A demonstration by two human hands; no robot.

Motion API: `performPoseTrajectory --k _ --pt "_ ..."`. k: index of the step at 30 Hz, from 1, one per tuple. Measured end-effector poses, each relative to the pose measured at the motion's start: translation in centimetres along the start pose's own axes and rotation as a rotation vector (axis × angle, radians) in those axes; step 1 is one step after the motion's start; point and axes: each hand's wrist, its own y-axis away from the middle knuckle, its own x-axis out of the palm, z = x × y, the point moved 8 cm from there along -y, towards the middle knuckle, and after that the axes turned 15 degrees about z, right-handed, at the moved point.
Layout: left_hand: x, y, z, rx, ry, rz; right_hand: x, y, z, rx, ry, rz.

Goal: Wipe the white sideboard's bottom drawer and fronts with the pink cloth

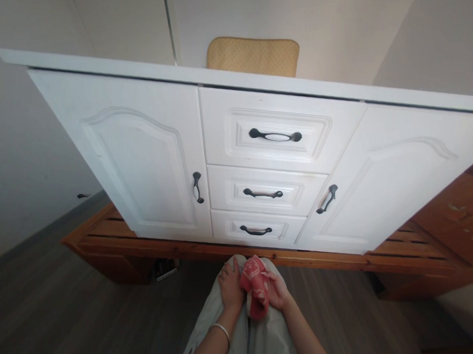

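1. while both hands rest low on the lap, the left hand [230, 288] and right hand [276, 291] pinch a soft, crumpled red cloth [255, 288] with pale markings between them.
2. the white cabinet [148, 150] ahead has glossy arched doors and three moulded drawers with dark curved handles.
3. it stands on a slatted wooden base [383, 256], partly hidden.
4. a padded tan chair back [254, 56] is cut off behind the top.

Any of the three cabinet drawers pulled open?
No: all three drawers sit flush in the white cabinet, while both hands hold a red cloth in front of it.
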Motion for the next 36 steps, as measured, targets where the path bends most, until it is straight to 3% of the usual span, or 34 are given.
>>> performPoseTrajectory --k 5,36 --pt "0.2 -0.1 0.1 -0.012 -0.011 -0.009 0.8 -0.5 0.2 0.007 -0.071 0.073" --pt "0.0 0.0 -0.1 -0.004 -0.102 -0.021 1.0 -0.7 1.0 -0.05 -0.151 0.13"
